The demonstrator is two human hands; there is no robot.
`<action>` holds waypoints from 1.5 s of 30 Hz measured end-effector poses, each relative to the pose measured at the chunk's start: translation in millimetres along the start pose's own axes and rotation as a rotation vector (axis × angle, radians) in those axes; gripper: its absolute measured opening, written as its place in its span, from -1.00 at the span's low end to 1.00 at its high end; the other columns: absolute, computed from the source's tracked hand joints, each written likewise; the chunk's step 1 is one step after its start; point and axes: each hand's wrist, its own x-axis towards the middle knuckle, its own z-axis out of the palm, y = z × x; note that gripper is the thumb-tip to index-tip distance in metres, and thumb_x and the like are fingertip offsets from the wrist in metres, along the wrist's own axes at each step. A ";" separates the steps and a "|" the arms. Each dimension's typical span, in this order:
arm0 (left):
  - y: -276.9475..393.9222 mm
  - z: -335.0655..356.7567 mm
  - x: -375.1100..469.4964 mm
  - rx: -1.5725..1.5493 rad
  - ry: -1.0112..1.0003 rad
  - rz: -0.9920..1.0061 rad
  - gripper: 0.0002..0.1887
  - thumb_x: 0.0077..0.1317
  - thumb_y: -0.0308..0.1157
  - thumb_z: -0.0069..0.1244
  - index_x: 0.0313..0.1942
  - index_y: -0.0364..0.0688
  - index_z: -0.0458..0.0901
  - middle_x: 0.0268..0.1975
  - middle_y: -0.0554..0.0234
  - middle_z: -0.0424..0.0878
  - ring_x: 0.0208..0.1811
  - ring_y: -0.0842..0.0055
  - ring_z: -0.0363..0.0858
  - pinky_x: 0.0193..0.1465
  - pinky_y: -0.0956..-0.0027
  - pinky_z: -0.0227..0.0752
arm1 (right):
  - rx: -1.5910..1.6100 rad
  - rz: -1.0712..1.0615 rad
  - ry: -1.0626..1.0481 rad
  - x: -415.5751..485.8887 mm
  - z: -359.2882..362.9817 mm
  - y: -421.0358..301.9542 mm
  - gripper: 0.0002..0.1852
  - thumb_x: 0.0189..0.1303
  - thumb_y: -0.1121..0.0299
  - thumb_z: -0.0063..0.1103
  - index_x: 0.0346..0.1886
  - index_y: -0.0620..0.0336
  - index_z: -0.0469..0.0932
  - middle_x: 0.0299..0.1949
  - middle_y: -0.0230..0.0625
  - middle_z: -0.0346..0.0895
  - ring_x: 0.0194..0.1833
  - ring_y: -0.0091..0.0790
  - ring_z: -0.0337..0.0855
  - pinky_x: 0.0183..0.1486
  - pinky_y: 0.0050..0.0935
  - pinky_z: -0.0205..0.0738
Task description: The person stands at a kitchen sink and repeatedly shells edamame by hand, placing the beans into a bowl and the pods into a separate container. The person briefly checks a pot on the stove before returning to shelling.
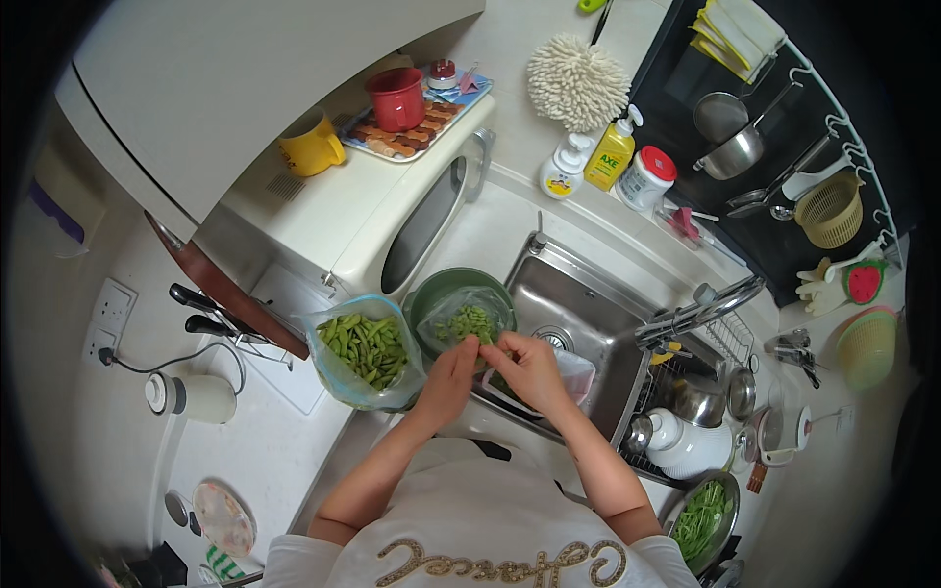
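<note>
My left hand (448, 382) and my right hand (531, 373) meet fingertip to fingertip over the near rim of a green bowl (426, 294). Something small and green, likely a bean pod, is pinched between them, mostly hidden by the fingers. Inside the bowl lies a clear plastic bag (500, 305) with shelled green beans (470, 321). To the left stands an open plastic bag (408, 382) full of green pods (360, 349). Below my right hand, a lined pink-rimmed container (578, 378) sits at the sink's near edge, with dark green pieces partly visible in it.
A steel sink (610, 316) with a faucet (698, 312) lies to the right. Behind the bowl is a white microwave (353, 213). Knives (198, 309) stand in a rack at left. A dish rack with a white jug (691, 445) and a bowl of greens (702, 522) are at right.
</note>
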 end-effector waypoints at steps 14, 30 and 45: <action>-0.9 33.9 9.7 -0.202 -0.409 -0.097 -0.78 0.37 -0.32 -0.20 -0.21 -0.27 0.51 -0.28 0.39 0.47 -0.29 0.69 0.47 -0.39 0.56 0.52 | -0.058 -0.059 0.321 -29.6 -20.3 22.3 -0.81 0.18 0.37 0.11 -0.49 0.27 0.44 -0.68 -0.23 0.39 -0.66 -0.35 0.40 -0.57 -0.44 0.26; -53.1 68.3 17.5 0.413 -0.352 0.312 -0.71 0.38 -0.27 -0.20 -0.39 -0.28 0.53 -0.51 0.39 0.42 -0.54 0.72 0.40 -0.62 0.57 0.29 | 0.643 0.062 0.512 -70.4 -3.5 88.9 -0.87 0.21 0.51 0.07 -0.47 0.30 0.48 -0.38 -0.36 0.54 -0.41 -0.66 0.46 -0.42 -0.67 0.35; -49.6 52.3 13.4 -0.207 -0.220 -0.093 -0.81 0.25 -0.54 -0.05 -0.13 -0.31 0.59 -0.25 0.16 0.66 -0.37 0.68 0.55 -0.33 0.60 0.50 | -0.373 0.272 0.486 -46.6 -18.9 191.7 -0.81 0.02 0.31 0.27 -0.49 0.26 0.56 -0.57 -0.13 0.54 -0.52 -0.12 0.56 -0.41 -0.29 0.42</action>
